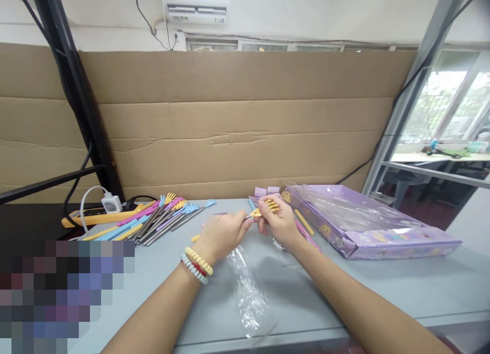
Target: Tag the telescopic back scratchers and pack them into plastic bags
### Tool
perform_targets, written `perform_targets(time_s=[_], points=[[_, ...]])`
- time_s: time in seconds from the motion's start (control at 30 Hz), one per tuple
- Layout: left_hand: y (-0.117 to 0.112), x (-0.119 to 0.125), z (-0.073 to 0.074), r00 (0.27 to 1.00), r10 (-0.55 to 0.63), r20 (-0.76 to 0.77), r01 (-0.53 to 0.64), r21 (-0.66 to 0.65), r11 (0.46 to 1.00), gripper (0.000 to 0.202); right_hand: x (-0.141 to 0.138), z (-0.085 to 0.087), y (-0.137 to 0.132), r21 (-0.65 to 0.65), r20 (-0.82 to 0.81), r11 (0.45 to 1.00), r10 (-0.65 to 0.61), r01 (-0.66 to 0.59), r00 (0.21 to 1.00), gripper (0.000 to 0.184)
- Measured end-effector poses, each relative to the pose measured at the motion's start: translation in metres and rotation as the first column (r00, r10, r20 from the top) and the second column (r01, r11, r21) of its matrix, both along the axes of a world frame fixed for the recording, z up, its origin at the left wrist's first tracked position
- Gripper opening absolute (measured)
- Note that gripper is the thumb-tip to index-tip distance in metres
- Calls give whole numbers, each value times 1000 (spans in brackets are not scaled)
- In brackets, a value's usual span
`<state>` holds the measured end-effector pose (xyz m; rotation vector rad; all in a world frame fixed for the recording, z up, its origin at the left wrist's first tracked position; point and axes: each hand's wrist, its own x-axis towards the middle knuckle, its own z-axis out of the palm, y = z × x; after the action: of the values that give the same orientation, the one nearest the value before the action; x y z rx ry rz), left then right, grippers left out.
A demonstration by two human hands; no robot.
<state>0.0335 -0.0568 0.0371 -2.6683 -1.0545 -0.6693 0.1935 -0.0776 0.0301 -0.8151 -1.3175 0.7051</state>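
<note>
Both my hands meet over the middle of the table, closed on a back scratcher with a yellow hand-shaped head [270, 206]. My left hand [222, 236] wraps round its thin metal rod, and a yellow end shows beyond that hand's far side. The fingers of my right hand [281, 221] pinch near the yellow head. Below the hands lies a crumpled clear plastic wrapper [248, 298]. Just past my right hand are a yellow handle [304, 222] and a pink one [308, 236], partly hidden.
At the left lies a pile of back scratchers [164, 218] in blue, yellow, pink and purple. A purple box [401, 245] with clear film stands at the right. A power strip [92, 218] with a white plug sits far left. Cardboard [245, 119] walls the back.
</note>
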Motion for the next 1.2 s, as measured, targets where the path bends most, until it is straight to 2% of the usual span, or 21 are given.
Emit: perform_targets(time_s=[0.13, 0.2, 0.27, 0.33, 0.4, 0.53, 0.67, 0.73, 0.87, 1.0, 1.1, 1.17, 1.2], points=[[20, -26, 14, 991, 131, -14, -132, -36, 991, 48, 34, 22, 2, 54, -247, 978, -182, 201, 952, 33], [32, -49, 19, 964, 264, 39, -262, -54, 964, 53, 61, 34, 0, 84, -384, 938, -280, 335, 880, 29], [44, -75, 21, 878, 465, 111, -461, -57, 885, 56, 90, 43, -4, 72, -528, 861, -395, 504, 751, 17], [54, -100, 21, 766, 625, 152, -625, -52, 779, 57, 115, 48, -9, 44, -603, 805, -451, 592, 658, 3], [60, -118, 21, 686, 698, 206, -708, -33, 706, 54, 133, 50, -13, 43, -647, 746, -487, 665, 587, 11], [65, -127, 20, 620, 701, 352, -770, 103, 630, 45, 143, 52, -17, 57, -666, 699, -506, 713, 549, 16], [66, -123, 15, 550, 679, 486, -816, 140, 561, 40, 143, 53, -19, -43, -715, 659, -545, 751, 438, 18], [68, -124, 12, 535, 674, 510, -822, 129, 555, 40, 144, 53, -19, -78, -718, 654, -561, 753, 412, 19], [70, -128, 10, 533, 672, 514, -824, 136, 550, 43, 144, 51, -17, -102, -694, 652, -588, 751, 416, 18], [66, -132, 13, 543, 670, 506, -819, 142, 556, 48, 149, 48, -14, -129, -707, 662, -583, 738, 400, 20], [61, -130, 18, 524, 687, 504, -830, 122, 544, 51, 150, 49, -14, -130, -715, 658, -580, 741, 390, 20], [55, -121, 21, 523, 699, 487, -830, 103, 549, 52, 140, 49, -12, -108, -702, 679, -569, 726, 428, 17], [51, -113, 22, 540, 700, 467, -818, 97, 567, 53, 132, 48, -12, -74, -685, 705, -550, 706, 477, 14]])
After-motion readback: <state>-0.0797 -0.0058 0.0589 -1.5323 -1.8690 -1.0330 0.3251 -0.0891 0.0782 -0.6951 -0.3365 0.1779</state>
